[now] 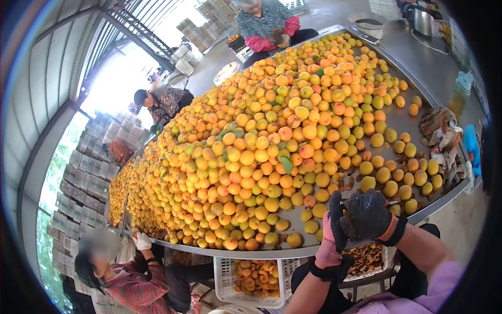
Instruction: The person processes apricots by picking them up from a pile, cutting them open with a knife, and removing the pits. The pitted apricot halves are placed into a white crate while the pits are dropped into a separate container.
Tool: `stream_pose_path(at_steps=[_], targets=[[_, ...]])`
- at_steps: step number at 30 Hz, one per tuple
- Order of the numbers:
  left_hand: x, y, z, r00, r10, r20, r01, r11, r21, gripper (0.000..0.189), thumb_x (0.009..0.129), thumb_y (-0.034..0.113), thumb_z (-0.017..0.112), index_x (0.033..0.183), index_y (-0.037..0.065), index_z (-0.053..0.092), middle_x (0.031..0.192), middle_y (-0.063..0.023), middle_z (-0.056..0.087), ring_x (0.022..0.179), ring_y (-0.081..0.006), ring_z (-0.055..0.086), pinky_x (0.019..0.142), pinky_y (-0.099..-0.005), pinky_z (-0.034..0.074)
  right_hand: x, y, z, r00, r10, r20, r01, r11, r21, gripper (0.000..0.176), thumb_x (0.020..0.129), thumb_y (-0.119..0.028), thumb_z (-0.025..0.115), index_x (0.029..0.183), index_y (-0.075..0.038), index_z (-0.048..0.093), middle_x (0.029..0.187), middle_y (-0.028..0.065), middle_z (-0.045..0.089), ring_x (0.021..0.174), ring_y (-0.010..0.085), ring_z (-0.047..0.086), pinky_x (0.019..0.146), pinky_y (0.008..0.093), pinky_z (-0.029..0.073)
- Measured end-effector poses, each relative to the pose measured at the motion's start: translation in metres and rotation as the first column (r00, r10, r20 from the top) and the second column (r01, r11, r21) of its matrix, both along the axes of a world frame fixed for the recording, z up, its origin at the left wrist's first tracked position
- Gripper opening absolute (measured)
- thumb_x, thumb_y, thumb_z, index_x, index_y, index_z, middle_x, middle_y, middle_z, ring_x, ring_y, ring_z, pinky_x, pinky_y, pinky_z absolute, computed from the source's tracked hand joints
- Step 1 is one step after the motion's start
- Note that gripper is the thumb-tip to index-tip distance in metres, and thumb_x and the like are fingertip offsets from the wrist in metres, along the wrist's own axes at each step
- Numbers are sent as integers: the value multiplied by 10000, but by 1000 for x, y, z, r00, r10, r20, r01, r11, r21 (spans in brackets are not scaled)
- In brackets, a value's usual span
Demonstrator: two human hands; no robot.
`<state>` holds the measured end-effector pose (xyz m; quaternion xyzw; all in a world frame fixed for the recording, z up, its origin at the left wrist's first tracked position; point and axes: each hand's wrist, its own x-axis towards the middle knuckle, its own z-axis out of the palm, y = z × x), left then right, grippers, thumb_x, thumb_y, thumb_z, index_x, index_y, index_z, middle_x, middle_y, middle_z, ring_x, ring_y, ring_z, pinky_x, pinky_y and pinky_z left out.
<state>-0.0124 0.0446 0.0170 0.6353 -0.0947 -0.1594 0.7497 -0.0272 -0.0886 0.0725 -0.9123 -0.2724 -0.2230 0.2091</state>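
Observation:
My left hand (335, 226), in a black-coated glove with a pink cuff, is held close against my right hand (367, 215) just above the table's near edge. The right one wears a black glove with an orange cuff, its fingers curled in. Both hands look closed, and whatever lies between them is hidden by the gloves. A large heap of apricots (261, 152), yellow to orange, spreads over the metal table (402, 97) in front of them. Several loose apricots (390, 188) lie just beyond my right hand.
Below the table edge stand a white crate (225, 280) of split apricots (256, 277) and another crate of darker pieces (365, 259). Rags (440, 138) and a bottle (460, 94) are at right. Co-workers sit around the table, one (133, 277) at near left. Stacked crates (86, 183) stand behind.

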Motion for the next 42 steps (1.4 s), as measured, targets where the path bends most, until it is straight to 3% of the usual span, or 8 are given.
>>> stream_pose_path(at_steps=[5, 7, 18, 23, 24, 26, 29, 42], targets=[[12, -27, -23, 905, 118, -409, -238, 936, -258, 361, 908, 172, 491, 1218, -2, 429, 931, -80, 650, 790, -154, 630, 672, -290, 509, 12, -8, -18, 993, -103, 52, 91, 976, 200, 200, 742, -230, 589, 663, -53, 540, 584, 109, 482, 469, 297, 487, 436, 407, 356], [12, -36, -18, 953, 231, 195, -270, 941, 203, 334, 861, 106, 526, 1175, 15, 457, 857, -76, 657, 751, -154, 632, 646, -289, 503, 13, -10, -12, 985, -166, 44, 153, 964, 218, 185, 749, -214, 579, 655, -59, 540, 589, 110, 482, 473, 301, 492, 436, 406, 361], [11, -48, -9, 919, 346, -190, -390, 870, -301, 305, 940, 235, 453, 916, -30, 602, 775, -71, 645, 686, -166, 622, 611, -283, 492, 9, -13, -42, 935, -269, -232, 324, 915, 243, 110, 785, -161, 556, 837, -68, 586, 702, 123, 526, 594, 310, 549, 490, 414, 398], [17, -40, -26, 803, 481, 350, -449, 876, -174, 307, 895, 205, 507, 1055, -56, 534, 851, -104, 633, 732, -201, 611, 695, -288, 495, 10, -24, -59, 930, -303, 209, 264, 945, 195, 272, 825, -252, 562, 1041, -88, 574, 841, 115, 575, 808, 290, 574, 686, 426, 445], [19, -31, -18, 931, 363, -43, -354, 866, -353, 394, 872, 204, 517, 1159, -65, 490, 936, -149, 630, 778, -247, 620, 710, -290, 492, 10, -29, -54, 939, -303, 164, 219, 892, 395, 298, 837, -265, 565, 1076, -87, 562, 884, 104, 581, 845, 279, 565, 727, 416, 443], [17, -29, 11, 776, 198, 599, -387, 899, 203, 424, 805, 228, 647, 1066, -70, 495, 918, -108, 646, 822, -146, 597, 875, -333, 436, 2, -31, -32, 979, -196, -56, 176, 675, 717, 301, 846, -304, 578, 1046, -79, 569, 911, 101, 596, 841, 263, 574, 743, 361, 462], [18, -26, 12, 742, 220, 633, -373, 920, 118, 792, 750, 276, 700, 1289, -63, 230, 974, -148, 627, 793, -172, 604, 854, -329, 448, 0, -36, -15, 628, 741, -237, 613, -284, 737, 325, 856, -306, 592, 1004, -16, 578, 914, 49, 591, 867, 140, 570, 750, 281, 472], [-42, 193, 70, 793, 527, 306, -605, 623, 495, 475, 885, 318, 559, 1119, -95, 531, 915, -145, 626, 726, -178, 624, 614, -258, 497, -18, -60, -20, 689, 494, -530, 238, 536, 810, 354, 804, -166, 657, 1098, 4, 560, 948, 83, 620, 857, 132, 586, 725, 272, 484]])
